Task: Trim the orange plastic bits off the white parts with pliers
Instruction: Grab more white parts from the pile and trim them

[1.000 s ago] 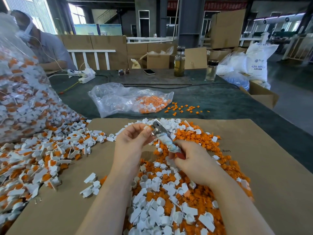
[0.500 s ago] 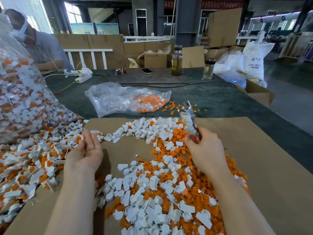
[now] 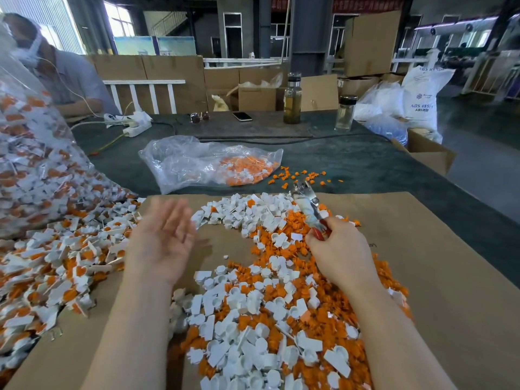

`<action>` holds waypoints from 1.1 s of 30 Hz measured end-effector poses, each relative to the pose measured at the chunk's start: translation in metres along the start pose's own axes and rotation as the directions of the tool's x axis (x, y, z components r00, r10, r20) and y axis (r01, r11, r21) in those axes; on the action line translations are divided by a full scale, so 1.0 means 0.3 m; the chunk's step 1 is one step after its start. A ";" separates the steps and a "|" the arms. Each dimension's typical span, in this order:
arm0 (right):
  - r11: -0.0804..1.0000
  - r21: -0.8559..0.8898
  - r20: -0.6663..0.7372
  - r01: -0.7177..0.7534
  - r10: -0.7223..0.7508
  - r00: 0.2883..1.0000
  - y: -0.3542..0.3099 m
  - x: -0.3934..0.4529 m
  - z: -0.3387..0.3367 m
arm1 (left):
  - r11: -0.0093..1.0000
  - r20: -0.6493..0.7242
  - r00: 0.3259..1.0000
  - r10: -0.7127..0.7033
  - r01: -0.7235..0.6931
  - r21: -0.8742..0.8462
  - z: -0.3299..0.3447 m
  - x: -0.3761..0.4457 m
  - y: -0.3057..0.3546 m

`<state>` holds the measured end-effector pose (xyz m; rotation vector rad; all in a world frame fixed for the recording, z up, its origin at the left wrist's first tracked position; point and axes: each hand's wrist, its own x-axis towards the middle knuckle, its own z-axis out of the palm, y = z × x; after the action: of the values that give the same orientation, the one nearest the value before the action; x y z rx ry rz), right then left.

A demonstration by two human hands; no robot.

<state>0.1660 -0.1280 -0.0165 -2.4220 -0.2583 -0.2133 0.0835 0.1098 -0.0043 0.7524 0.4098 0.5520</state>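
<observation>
My right hand [image 3: 339,251] grips the red handles of the pliers [image 3: 306,205], whose taped jaws point up and away over the pile. My left hand [image 3: 163,240] hovers palm up with straight fingers, motion-blurred, holding nothing, over bare cardboard left of the pile. A mixed heap of trimmed white parts [image 3: 253,313] and cut orange bits [image 3: 292,220] lies between my arms on the cardboard sheet [image 3: 450,291]. Untrimmed white parts with orange pieces [image 3: 64,257] spill across the left side.
A big clear bag of untrimmed parts [image 3: 31,164] towers at the left. A smaller bag with orange bits [image 3: 213,161] lies on the green table beyond the cardboard. Two bottles [image 3: 292,98], a phone [image 3: 242,116] and a power strip [image 3: 135,125] stand farther back. Another person [image 3: 62,71] sits far left.
My left hand let go of the pliers' jaws, swung left, then moved forward and right with its palm open. My right hand carried the pliers up and to the right.
</observation>
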 end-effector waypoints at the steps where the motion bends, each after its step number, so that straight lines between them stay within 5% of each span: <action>1: 1.000 -0.016 0.008 -0.013 0.013 1.000 0.004 0.001 0.001 | 0.971 0.081 0.996 0.036 -0.054 0.233 0.017 -0.012 -0.012; 4: 0.997 -0.065 0.052 -0.039 0.043 0.998 0.017 0.005 -0.001 | 0.601 0.308 0.949 -0.059 -0.213 0.770 0.093 -0.070 -0.092; 9: 0.988 -0.153 0.123 0.009 0.010 0.992 0.017 0.005 0.003 | 0.064 0.466 0.870 -0.161 -0.462 0.884 0.135 -0.091 -0.198; 12: 0.989 -0.146 0.127 0.035 -0.016 0.992 0.011 0.003 0.007 | -0.126 0.443 0.862 -0.245 -0.482 0.867 0.137 -0.096 -0.205; 26: 0.957 -0.277 0.223 0.087 -0.024 0.975 0.002 -0.011 0.035 | -0.123 0.497 0.857 -0.136 -0.512 0.850 0.129 -0.098 -0.214; 33: 0.973 -0.228 0.110 0.042 -0.017 0.994 0.014 0.000 0.012 | 0.106 0.456 0.890 -0.011 -0.453 0.885 0.121 -0.092 -0.196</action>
<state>0.1673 -0.1287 -0.0217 -2.6659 -0.3342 -0.1320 0.1000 0.0388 -0.0192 2.3007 0.2618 0.3359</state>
